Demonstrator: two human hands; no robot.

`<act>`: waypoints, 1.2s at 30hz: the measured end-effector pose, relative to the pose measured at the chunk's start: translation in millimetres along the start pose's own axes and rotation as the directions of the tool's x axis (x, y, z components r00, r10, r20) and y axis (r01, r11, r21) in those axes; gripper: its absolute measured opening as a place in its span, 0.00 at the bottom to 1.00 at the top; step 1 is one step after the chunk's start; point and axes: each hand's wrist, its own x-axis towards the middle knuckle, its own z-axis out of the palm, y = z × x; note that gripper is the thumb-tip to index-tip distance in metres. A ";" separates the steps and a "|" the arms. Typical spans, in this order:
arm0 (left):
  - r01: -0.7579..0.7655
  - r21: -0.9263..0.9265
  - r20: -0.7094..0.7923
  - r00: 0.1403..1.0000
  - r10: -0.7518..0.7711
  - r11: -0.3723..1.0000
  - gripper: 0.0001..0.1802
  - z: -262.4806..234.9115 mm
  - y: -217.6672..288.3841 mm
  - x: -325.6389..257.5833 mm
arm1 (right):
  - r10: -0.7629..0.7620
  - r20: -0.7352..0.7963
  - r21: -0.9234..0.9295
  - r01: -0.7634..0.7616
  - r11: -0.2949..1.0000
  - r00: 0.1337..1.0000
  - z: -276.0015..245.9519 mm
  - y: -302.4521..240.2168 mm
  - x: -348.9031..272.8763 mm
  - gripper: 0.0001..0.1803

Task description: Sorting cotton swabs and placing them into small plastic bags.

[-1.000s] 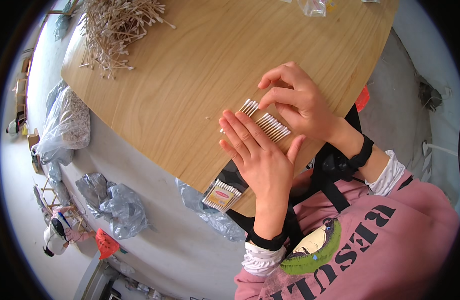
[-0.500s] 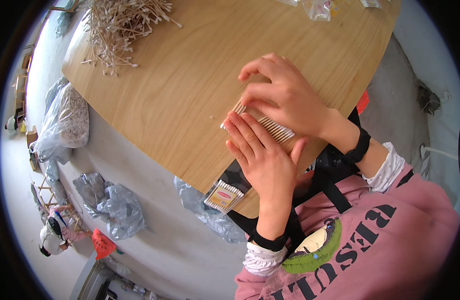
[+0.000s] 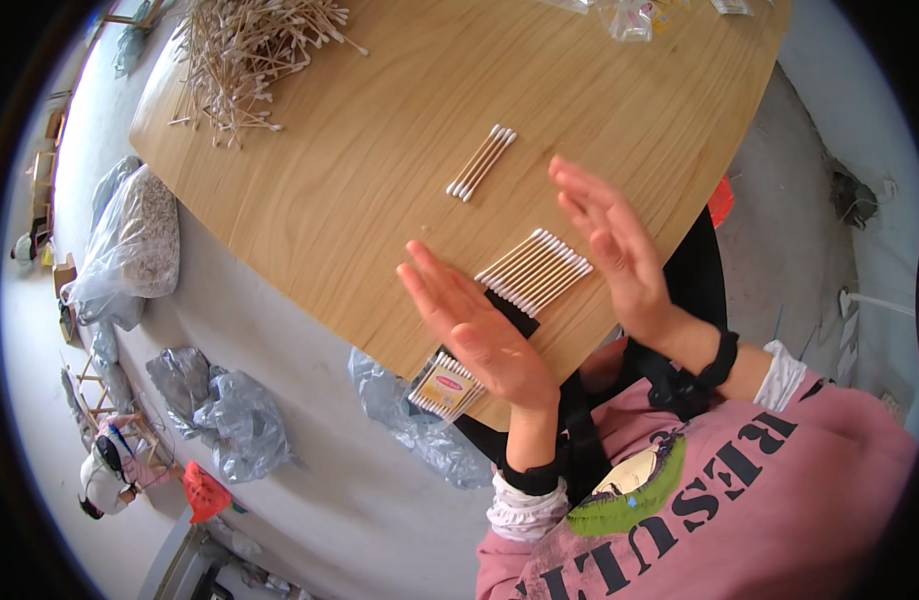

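A row of cotton swabs [image 3: 535, 272] lies side by side on the wooden table, partly over a dark strip [image 3: 511, 312]. My left hand [image 3: 479, 325] hovers at the row's left side, fingers stretched out and holding nothing. On the other side, my right hand [image 3: 619, 250] is raised with its fingers extended, also holding nothing. Farther out, a small group of several cotton swabs [image 3: 481, 162] rests apart from the row. Partly behind my left hand, a clear pack of cotton swabs [image 3: 446, 388] with a yellow and pink label sits at the table's near edge.
A big loose heap of cotton swabs [image 3: 254, 55] covers the far left of the wooden table [image 3: 329, 200]. Clear plastic packets [image 3: 629, 18] lie at its far edge. Stuffed plastic bags [image 3: 244, 420] stand on the floor to the left, where another person [image 3: 109, 465] is bent over.
My hands have lifted off the swabs and moved apart, the left toward the left, the right toward the right. The row and the separate small group are now uncovered.
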 end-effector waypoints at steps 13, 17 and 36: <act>-0.026 -0.083 -0.141 0.990 0.014 0.996 0.43 12.5 -1.8 -20.0 | -0.131 0.207 -0.602 0.232 0.764 0.970 16.9 1.6 30.1 0.29; -0.084 -0.092 -0.173 0.983 0.067 0.992 0.38 17.4 -8.5 -20.3 | -0.165 0.294 -0.881 0.334 0.336 0.941 32.1 13.7 33.8 0.30; -0.048 -0.239 -0.155 0.988 0.011 0.970 0.35 13.0 -3.5 -19.8 | -0.215 0.493 -0.759 0.538 0.367 0.843 46.9 22.1 24.6 0.27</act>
